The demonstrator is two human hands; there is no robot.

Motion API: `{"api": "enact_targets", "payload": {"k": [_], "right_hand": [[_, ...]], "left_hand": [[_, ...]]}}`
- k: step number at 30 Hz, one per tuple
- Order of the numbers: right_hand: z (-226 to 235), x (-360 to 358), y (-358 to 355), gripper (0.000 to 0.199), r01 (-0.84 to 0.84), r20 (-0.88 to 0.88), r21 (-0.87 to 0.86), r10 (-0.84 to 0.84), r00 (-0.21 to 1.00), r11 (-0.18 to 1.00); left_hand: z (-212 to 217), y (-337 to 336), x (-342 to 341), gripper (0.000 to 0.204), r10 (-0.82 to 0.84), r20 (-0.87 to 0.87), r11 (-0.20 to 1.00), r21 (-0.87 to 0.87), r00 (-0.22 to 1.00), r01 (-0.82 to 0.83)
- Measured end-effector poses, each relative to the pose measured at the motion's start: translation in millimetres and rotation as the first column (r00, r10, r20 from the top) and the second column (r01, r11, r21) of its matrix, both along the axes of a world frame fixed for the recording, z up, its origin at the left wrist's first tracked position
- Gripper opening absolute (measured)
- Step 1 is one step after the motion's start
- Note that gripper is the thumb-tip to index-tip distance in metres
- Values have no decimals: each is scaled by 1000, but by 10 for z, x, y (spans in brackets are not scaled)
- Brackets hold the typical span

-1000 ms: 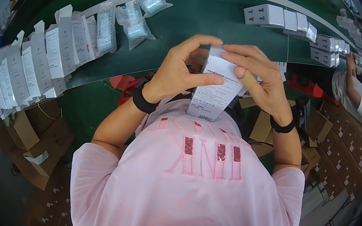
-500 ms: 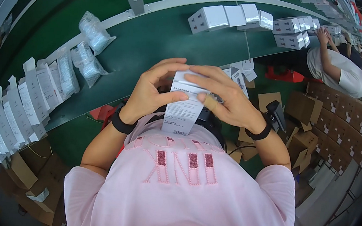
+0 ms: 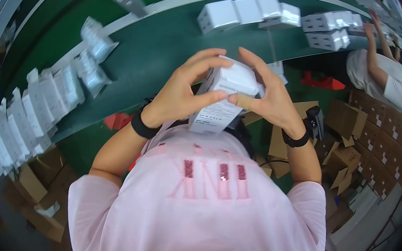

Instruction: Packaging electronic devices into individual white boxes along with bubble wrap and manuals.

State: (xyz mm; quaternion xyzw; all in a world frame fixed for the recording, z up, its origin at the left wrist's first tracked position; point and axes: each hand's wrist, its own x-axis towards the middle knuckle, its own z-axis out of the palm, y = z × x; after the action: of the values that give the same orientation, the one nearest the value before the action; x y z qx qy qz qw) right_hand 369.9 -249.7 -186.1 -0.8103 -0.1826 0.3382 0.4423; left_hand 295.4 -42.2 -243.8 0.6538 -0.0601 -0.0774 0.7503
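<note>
A white printed carton (image 3: 214,118) stands upright before my chest, its flat top panel closed. My left hand (image 3: 180,92) grips it on the left, with fingers over the upper edge and the thumb on the printed face. From the other side my right hand (image 3: 275,98) curves round the carton. Its thumb, wrapped in a tan bandage, presses on the front near the top edge, and its fingers reach up along the right side. The two thumb tips nearly meet. Both wrists carry black bands.
A green workbench (image 3: 160,45) curves ahead. Clear-wrapped bundles (image 3: 90,69) and a row of white cartons (image 3: 26,116) line its left. Closed white boxes (image 3: 219,15) stand at the far side. Brown cardboard boxes (image 3: 345,115) lie right. A co-worker (image 3: 382,77) is at far right.
The carton has tipped so more of its top shows. My right fingers have lifted off the top panel to its right side. The view has shifted slightly.
</note>
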Motion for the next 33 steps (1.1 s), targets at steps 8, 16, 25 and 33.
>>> {"api": "enact_targets", "payload": {"k": [8, 16, 25, 33], "right_hand": [[-158, 773, -795, 72, -63, 448, -410, 260, 856, 910], [-1220, 1189, -1523, 87, 131, 688, -440, 239, 685, 889], [-213, 806, 7, 66, 196, 594, -349, 55, 802, 917], [1, 83, 1528, 62, -424, 506, -127, 426, 750, 897]], "left_hand": [[285, -316, 194, 65, 21, 254, 944, 314, 967, -103], [-565, 551, -656, 43, 491, -25, 726, 564, 871, -393], [-1385, 2012, -452, 90, 878, 135, 241, 704, 459, -668], [-1784, 2289, 93, 96, 941, -52, 81, 994, 334, -73]]}}
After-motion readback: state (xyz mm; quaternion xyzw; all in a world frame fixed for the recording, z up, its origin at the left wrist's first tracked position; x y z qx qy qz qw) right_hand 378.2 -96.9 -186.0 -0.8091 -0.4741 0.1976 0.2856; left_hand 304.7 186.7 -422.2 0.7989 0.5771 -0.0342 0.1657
